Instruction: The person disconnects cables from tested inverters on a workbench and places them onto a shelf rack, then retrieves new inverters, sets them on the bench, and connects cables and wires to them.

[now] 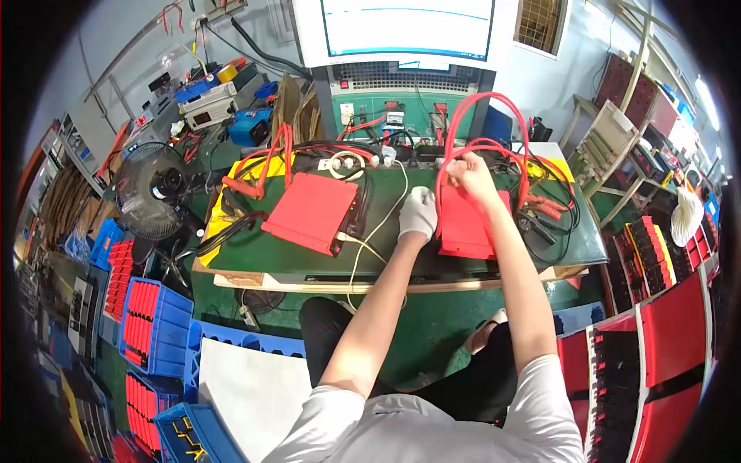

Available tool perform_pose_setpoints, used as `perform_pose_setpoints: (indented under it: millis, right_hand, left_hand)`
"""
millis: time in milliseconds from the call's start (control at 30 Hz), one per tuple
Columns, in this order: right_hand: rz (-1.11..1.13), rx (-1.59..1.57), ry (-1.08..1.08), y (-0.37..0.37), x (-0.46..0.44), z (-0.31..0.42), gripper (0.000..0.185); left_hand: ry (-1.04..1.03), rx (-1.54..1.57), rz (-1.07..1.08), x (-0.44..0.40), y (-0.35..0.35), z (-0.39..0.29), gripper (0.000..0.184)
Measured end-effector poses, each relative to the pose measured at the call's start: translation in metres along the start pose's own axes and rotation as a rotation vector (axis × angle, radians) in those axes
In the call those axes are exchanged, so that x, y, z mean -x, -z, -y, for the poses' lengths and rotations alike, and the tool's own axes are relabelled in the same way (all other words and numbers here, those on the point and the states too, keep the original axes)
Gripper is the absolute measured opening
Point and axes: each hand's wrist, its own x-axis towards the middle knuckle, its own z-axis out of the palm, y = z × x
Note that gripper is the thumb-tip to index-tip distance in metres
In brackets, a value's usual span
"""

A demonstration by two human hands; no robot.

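Note:
My left hand [417,214] wears a white glove and sits at the left edge of the right-hand red box [465,231]. Its fingers are curled; what they grip, if anything, is hidden. Above the same box, my bare right hand [472,177] has its fingers closed around a thick red cable [450,139] that loops up over the bench. A second red box [312,212] lies to the left, with a white cord [363,244] plugged into its front edge. Red cable clamps [544,205] and black clamps [534,227] rest right of my right forearm.
Power sockets [347,163] and tangled cables line the back of the green bench [309,266], below a monitor [409,27]. A black fan [158,189] stands at left. Blue bins [166,316] hold red parts. Racks of red panels [671,332] stand at right.

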Motion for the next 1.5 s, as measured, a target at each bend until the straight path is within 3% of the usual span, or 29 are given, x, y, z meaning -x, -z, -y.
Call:
perform_pose_setpoints:
  millis: [400, 533, 633, 667, 767, 933, 1167, 1400, 1500]
  right_hand:
    - [0.059, 0.12, 0.044, -0.008, 0.017, -0.011, 0.025]
    - [0.08, 0.089, 0.06, -0.007, 0.016, -0.019, 0.027]
    - [0.067, 0.116, 0.069, -0.008, 0.015, -0.022, 0.029]
    - [0.057, 0.148, 0.054, -0.008, 0.016, -0.019, 0.03]
    - [0.047, 0.266, 0.085, -0.005, 0.013, -0.026, 0.03]
    - [0.083, 0.225, 0.042, -0.007, 0.02, -0.013, 0.017]
    - [0.087, 0.223, 0.073, -0.008, 0.02, -0.017, 0.018]
    - [0.063, 0.244, 0.078, -0.01, 0.021, -0.014, 0.015]
    - [0.071, 0.264, 0.095, -0.011, 0.025, -0.009, 0.013]
  left_hand:
    - [-0.544, -0.464, -0.036, -0.036, -0.013, 0.039, 0.043]
    - [-0.373, -0.431, -0.049, -0.021, 0.001, 0.017, 0.044]
    - [-0.327, -0.227, -0.061, -0.017, 0.009, 0.009, 0.021]
    - [-0.22, -0.143, 0.029, -0.013, 0.015, 0.003, 0.017]
    - [-0.213, -0.275, 0.082, -0.014, 0.017, -0.002, 0.02]
    - [-0.14, -0.435, 0.129, -0.017, 0.017, -0.011, 0.046]
    - [-0.291, -0.366, -0.022, -0.017, 0.011, 0.009, 0.035]
    - [-0.131, -0.454, 0.096, -0.023, 0.012, 0.0, 0.049]
    - [-0.184, -0.453, 0.068, -0.025, 0.011, 0.004, 0.052]
